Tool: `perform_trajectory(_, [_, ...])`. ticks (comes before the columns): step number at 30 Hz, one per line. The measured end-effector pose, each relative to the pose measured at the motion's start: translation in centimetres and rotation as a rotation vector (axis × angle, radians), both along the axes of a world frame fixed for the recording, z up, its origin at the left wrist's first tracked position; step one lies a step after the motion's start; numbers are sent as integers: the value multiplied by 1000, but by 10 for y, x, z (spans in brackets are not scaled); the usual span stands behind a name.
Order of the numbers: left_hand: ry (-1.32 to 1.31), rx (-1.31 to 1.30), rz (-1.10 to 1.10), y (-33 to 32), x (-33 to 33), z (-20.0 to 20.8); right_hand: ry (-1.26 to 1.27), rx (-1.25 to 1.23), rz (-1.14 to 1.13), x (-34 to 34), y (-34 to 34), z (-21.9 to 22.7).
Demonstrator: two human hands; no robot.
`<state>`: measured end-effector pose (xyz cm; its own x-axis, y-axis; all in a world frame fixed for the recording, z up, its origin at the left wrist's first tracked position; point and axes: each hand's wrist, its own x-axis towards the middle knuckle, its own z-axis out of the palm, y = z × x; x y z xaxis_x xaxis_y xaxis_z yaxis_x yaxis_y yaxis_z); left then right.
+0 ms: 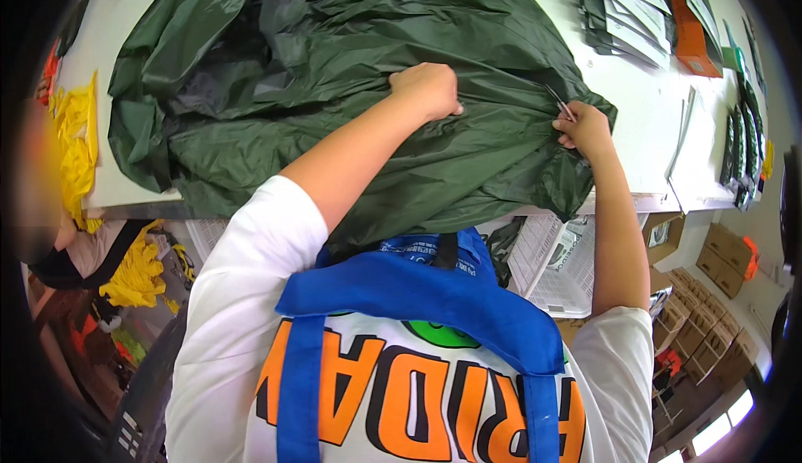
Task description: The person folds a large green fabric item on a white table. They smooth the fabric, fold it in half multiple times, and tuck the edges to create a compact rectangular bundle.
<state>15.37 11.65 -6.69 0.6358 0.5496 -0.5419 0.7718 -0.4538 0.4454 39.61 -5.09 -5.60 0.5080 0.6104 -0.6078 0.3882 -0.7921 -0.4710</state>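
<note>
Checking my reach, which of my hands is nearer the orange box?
Right. Your right hand is left of the orange box and nearer your body; your left hand is farther left, on the green sheet.

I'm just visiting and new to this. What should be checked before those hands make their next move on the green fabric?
1. Green fabric lies smooth: not ok; it is rumpled and bunched.
2. All of it rests on the white table: not ok; part hangs over the near edge.
3. Right hand has the slim metal tool: ok, it is held in the fingers.
4. Left hand is away from the tool's tip: ok, fabric lies between them.
5. Left hand grips a fold: cannot tell; it is curled on the fabric.
6. Tool's tip touches the fabric: cannot tell.
</note>
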Motion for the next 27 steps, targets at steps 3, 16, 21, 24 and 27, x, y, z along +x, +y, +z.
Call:
perform_trajectory(3, [-29,72,-80,-7,-4,4,-146,30,105,12,-2,0])
perform_trajectory(16, [340,599,-249,-11,-140,48,-275,542,223,-27,39,34])
perform_trajectory(21, [255,436,-124,-1,-158,38,-224,632,597,-152,79,4])
perform_trajectory(24, [298,487,-56,8,-168,36,-150,522,598,-153,98,-19])
perform_trajectory(27, [66,716,-7,20,-179,21,-3,491,463,-147,100,-24])
